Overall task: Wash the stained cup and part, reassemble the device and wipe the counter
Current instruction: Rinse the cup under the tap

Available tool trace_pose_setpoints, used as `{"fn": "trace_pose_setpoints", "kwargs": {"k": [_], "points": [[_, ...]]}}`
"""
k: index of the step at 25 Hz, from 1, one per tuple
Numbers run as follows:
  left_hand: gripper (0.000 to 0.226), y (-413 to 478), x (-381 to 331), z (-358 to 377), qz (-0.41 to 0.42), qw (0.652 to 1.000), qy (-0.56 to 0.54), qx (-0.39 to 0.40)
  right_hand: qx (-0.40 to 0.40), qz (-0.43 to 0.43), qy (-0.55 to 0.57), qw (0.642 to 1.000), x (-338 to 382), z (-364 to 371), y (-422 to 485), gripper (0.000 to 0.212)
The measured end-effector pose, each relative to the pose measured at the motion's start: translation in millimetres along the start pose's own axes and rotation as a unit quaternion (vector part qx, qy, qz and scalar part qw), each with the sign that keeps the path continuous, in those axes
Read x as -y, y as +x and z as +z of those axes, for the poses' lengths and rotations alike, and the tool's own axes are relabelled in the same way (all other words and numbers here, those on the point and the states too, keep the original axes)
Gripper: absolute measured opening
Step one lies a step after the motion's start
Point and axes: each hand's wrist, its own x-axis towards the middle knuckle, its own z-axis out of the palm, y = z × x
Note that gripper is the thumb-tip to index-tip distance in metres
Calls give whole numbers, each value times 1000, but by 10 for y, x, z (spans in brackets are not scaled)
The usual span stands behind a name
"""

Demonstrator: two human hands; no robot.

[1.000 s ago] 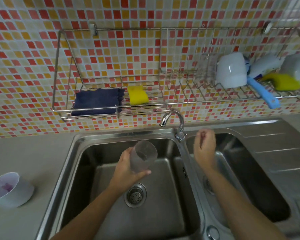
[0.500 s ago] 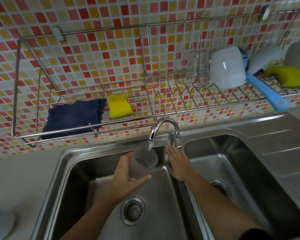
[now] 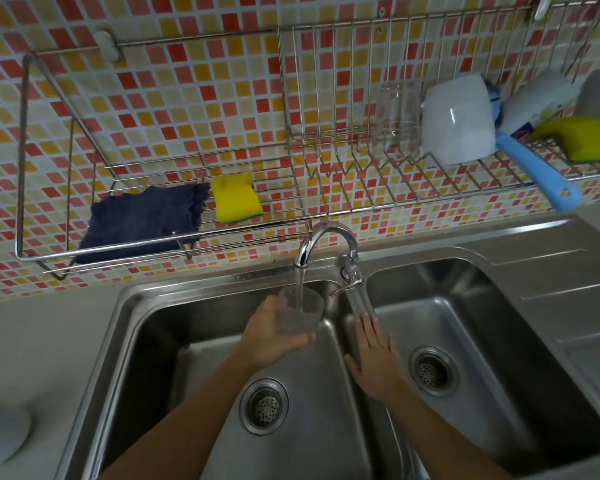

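Observation:
My left hand (image 3: 269, 336) grips a clear plastic cup (image 3: 300, 311) over the left sink basin (image 3: 174, 358). The cup sits upright under the chrome faucet (image 3: 326, 242), and a stream of water runs into it. My right hand (image 3: 373, 355) hovers flat with its fingers spread over the divider between the basins, just below the faucet lever (image 3: 349, 275), and holds nothing. A white bowl (image 3: 0, 434) shows partly at the left edge on the counter.
A wire rack (image 3: 291, 223) on the tiled wall holds a dark blue cloth (image 3: 142, 220), a yellow sponge (image 3: 234, 199), a white cup (image 3: 456, 121), a blue-handled brush (image 3: 541, 171) and another yellow sponge (image 3: 582, 138). The right basin (image 3: 499, 341) and drainboard (image 3: 568, 271) lie to the right.
My right hand reached the faucet lever, then drew back toward me over the divider. Water now streams into the cup. The view tilted left and closer.

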Motion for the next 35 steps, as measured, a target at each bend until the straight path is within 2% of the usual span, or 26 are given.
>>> {"fn": "trace_pose_setpoints", "kwargs": {"k": [2, 6, 10, 14, 18, 22, 26, 29, 32, 34, 35], "points": [[73, 109, -68, 21, -6, 1000, -22, -4, -8, 13, 6, 1000, -33, 47, -52, 75], [50, 120, -257, 16, -17, 999, -37, 1, 0, 29, 3, 1000, -5, 44, -73, 65], [39, 42, -154, 5, -56, 998, 12, -7, 3, 49, -5, 999, 32, 8, -92, 67], [45, -17, -69, -42, -52, 998, -5, -28, -6, 106, 23, 994, 61, 53, -90, 65], [60, -71, -101, -67, -3, 1000, -22, 3, -27, 91, 18, 995, 73, 79, -100, 61], [77, -110, -58, -90, 2, 1000, -3, 0, -35, 81, 18, 996, 56, 83, -90, 63], [63, -106, -85, -79, 22, 1000, -5, 11, -44, 76, 26, 996, 60, 65, -115, 65], [65, -83, -59, -106, 23, 1000, 1, 6, -78, 91, 132, 984, 54, 2, -72, 69], [64, -76, -37, -107, 28, 999, -15, 13, -173, 158, 281, 931, 7, -192, 56, 41], [65, -56, -31, -102, 30, 999, -23, 15, -200, 154, 284, 925, -28, -337, 206, 33], [65, -47, -28, -103, 34, 999, -27, 19, -196, 137, 275, 931, -29, -420, 296, 36]]}}
